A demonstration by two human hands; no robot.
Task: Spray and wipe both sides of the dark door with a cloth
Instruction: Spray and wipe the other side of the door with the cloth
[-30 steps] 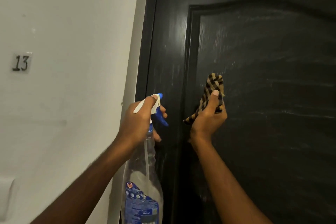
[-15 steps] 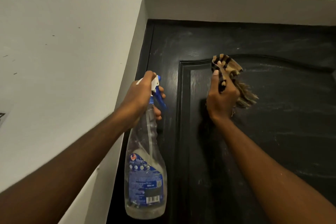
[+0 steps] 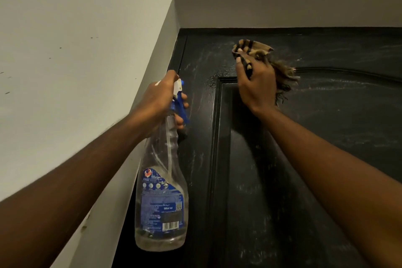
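The dark door fills the right side of the view, with pale streaks and wet spots on its face. My right hand holds a tan cloth with dark stripes against the door near its top left corner, above the raised panel edge. My left hand grips the neck of a clear spray bottle with a blue trigger and blue label. The bottle hangs upright beside the door's left edge, its nozzle towards the door.
A grey door frame runs across the top and down the left side. A pale wall with a few small dark marks lies to the left.
My right hand has carried the cloth up from the middle of the panel to the door's top left corner. The view has tilted upward, and the bottle has stayed beside the left edge.
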